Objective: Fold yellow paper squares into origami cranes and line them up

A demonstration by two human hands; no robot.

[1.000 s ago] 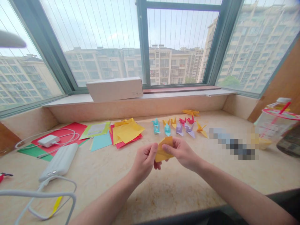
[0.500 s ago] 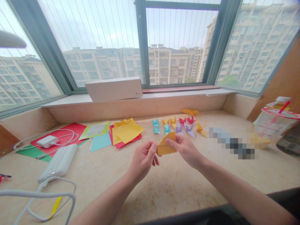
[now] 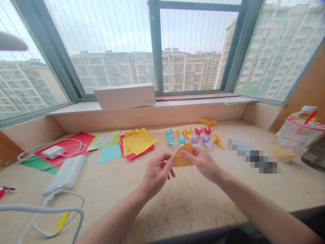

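A partly folded piece of yellow origami paper (image 3: 183,160) is held up over the counter between both hands. My right hand (image 3: 203,158) pinches its right side, thumb lying across the front face. At the paper's left edge, my left hand (image 3: 158,171) closes thumb and forefinger on it, with the other fingers curled beneath. Just behind the hands stand several folded paper cranes: light blue (image 3: 181,139), purple (image 3: 206,140), red (image 3: 208,129) and yellow (image 3: 218,140). One more flat yellow folded piece (image 3: 207,122) lies near the back ledge.
Left of the hands lie yellow paper sheets (image 3: 139,141), a light blue sheet (image 3: 110,154) and a red sheet (image 3: 73,145). A white power bank (image 3: 64,176) with cables and a charger (image 3: 53,152) sits at left. A plastic cup (image 3: 294,135) stands right; a white box (image 3: 125,96) rests on the sill.
The view has shifted slightly. My left thumb and forefinger have closed in on the left edge of the yellow paper; my right hand keeps its hold.
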